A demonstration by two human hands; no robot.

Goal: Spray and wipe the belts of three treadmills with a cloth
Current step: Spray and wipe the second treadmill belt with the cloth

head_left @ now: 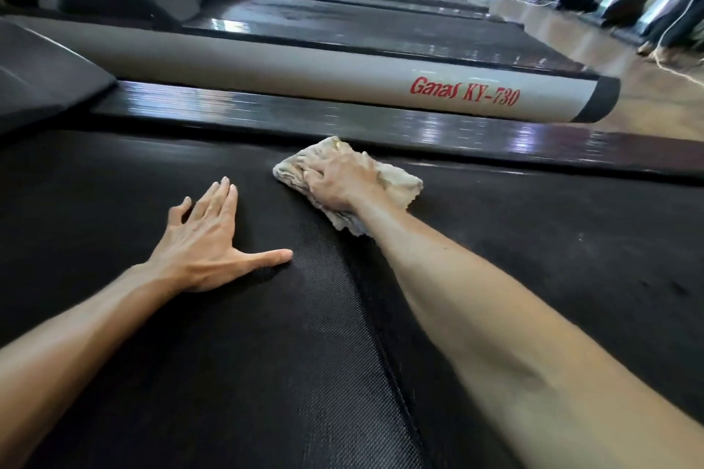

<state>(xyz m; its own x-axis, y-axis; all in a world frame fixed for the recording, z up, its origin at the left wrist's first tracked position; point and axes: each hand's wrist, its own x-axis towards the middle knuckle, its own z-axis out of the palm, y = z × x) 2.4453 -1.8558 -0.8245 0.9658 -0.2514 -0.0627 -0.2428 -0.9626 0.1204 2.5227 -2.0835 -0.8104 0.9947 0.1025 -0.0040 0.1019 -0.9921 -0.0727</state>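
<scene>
A black textured treadmill belt [152,373] fills the lower part of the head view. A folded beige cloth [400,179] lies on the belt near its far edge. My right hand [337,179] presses down on the cloth, with the fingers curled over its left side. To the left, my left hand [205,244] lies flat on the belt, fingers straight and thumb spread toward the right. No spray bottle is in view.
A glossy black side rail [343,118] borders the belt's far edge. Beyond it runs a grey frame tube [304,76] lettered "Ganas KY-730". More treadmills [343,23] line up behind. Brown floor [647,88] and other machines are at the right.
</scene>
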